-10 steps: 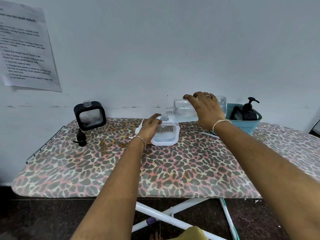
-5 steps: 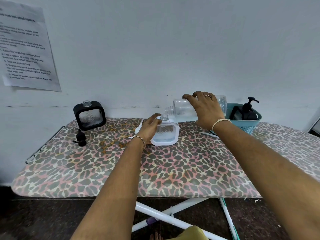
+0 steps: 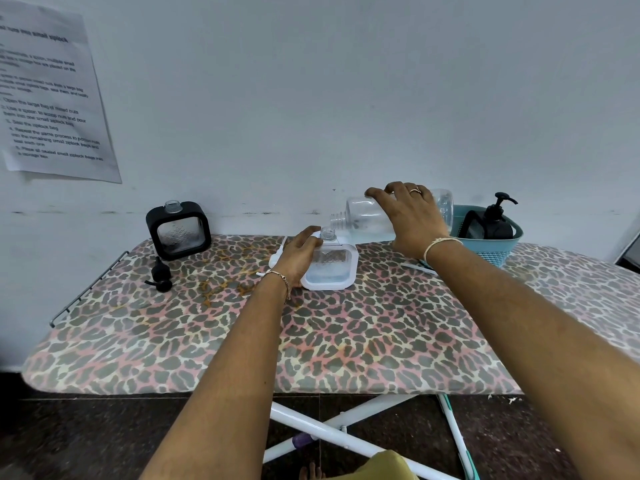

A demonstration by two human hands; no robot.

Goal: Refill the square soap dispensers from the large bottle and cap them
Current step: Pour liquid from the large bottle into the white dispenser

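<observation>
I am watching the right hand (image 3: 412, 220) gripping the large bottle (image 3: 367, 216), which is lying nearly flat. Its mouth is hanging just at 1 o'clock of the open neck on the white dispenser (image 3: 329, 271). The left hand (image 3: 298, 258) is curling round that dispenser's 9 o'clock side, steadying it mid-table. I am judging this as the pour into dispenser 1 of 2. Next, the mouth is needing careful lining-up over that narrow neck. The black dispenser (image 3: 178, 230) is waiting uncapped at 10 o'clock.
</observation>
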